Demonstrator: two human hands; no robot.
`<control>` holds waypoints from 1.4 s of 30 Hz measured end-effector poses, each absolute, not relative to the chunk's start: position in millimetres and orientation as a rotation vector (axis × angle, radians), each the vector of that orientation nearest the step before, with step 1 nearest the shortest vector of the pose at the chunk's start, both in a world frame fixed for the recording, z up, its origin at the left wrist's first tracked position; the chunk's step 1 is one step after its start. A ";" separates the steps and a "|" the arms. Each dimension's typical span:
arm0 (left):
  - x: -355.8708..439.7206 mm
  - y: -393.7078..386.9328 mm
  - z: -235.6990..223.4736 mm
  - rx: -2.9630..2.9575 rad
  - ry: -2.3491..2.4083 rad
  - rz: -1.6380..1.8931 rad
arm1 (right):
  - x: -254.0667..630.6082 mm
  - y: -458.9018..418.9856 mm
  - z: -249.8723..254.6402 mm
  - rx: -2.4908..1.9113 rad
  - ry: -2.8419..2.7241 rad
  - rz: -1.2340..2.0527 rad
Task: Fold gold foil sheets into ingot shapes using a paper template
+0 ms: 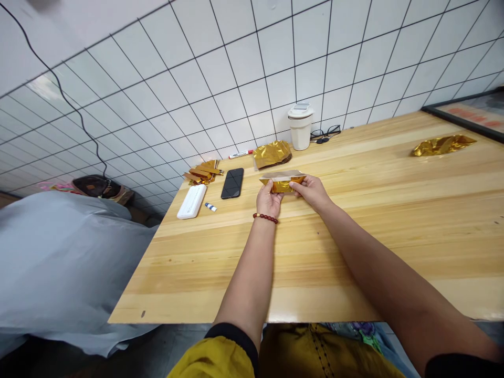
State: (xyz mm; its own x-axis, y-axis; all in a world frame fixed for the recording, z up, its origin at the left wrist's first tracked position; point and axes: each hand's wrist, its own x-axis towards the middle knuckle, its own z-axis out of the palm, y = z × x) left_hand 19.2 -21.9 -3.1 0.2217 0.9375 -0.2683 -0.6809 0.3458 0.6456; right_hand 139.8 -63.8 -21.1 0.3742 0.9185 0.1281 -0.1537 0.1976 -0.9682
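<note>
A folded piece of gold foil paper (282,181) is held just above the wooden table (354,231). My left hand (268,199), with a red bead bracelet at the wrist, pinches its left end. My right hand (312,190) pinches its right end. Both hands have their fingers closed on the foil. Behind it lies a stack of gold foil sheets (272,154).
A black phone (232,183), a white case (191,201), a small glue stick (210,207), folded gold pieces (202,172) and a red marker (241,154) lie to the left. A white cup (301,126) and glasses (325,133) stand by the tiled wall. Crumpled gold foil (443,145) lies far right.
</note>
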 end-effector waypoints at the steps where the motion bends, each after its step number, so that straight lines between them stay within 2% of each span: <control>1: 19.2 -21.7 -3.6 0.439 0.692 1.168 | 140.0 -63.8 -21.3 -1.101 -0.876 0.903; 19: 20.2 -20.1 -5.3 0.412 0.689 1.167 | 140.0 -63.3 -22.7 -1.114 -0.866 0.884; 42: 21.1 -22.2 0.9 0.359 0.699 1.180 | 137.2 -64.4 -34.6 -1.201 -1.152 0.717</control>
